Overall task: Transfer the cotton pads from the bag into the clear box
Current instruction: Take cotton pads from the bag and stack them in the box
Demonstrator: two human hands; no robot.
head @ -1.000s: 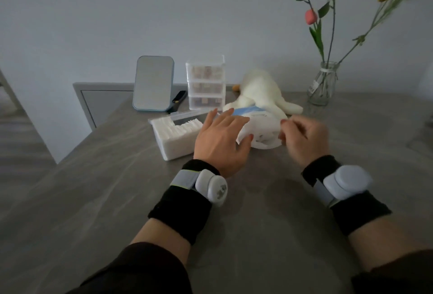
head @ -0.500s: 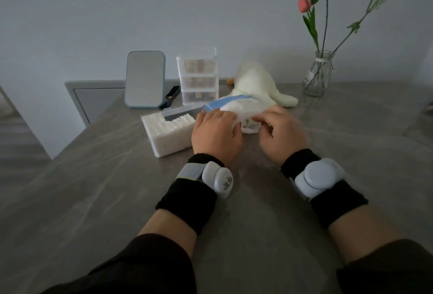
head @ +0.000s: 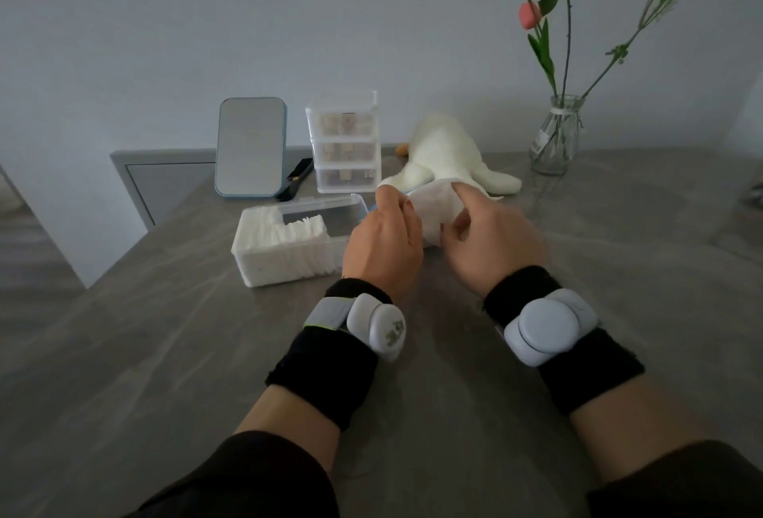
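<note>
- Bag point(head: 433, 204) of pads is held between my hands, straight ahead of me over the counter point(head: 206, 352).
- My left hand point(head: 384, 247) grips its left edge with curled fingers; my right hand point(head: 495, 247) pinches the right side.
- The clear box point(head: 334, 224) lies just left of my left hand, long axis roughly left to right, with cotton pads point(head: 280, 232) filling its left part.
- I judge the next load travels leftward, and my left hand is nearer.

The grey veined desk point(head: 165, 352) carries a clear box point(head: 313, 201), partly filled with cotton pads point(head: 285, 232), left of centre. Behind it stand a blue-rimmed mirror point(head: 250, 146) and a clear drawer stack point(head: 346, 142). A white plush toy point(head: 446, 154) and a glass vase point(head: 557, 137) sit farther right.
</note>
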